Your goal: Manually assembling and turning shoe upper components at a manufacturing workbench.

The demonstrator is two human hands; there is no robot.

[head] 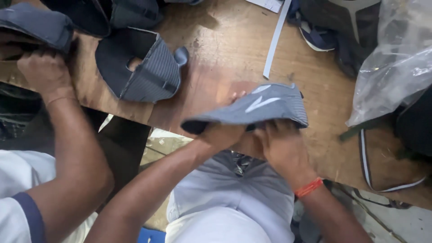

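— Where do we have the grey shoe upper point(261, 105)?
— At the near edge of the wooden surface point(225, 49), centre-right. Our left hand point(222, 135) and right hand point(283, 146) both have fingers clenched on its lower edge.
— And far left?
— A co-worker's hand point(42, 67) grips another upper point(38, 24).

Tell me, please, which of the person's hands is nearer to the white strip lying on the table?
Right. The right hand grips the grey shoe upper below the white strip; the left hand holds the upper's other end, farther away.
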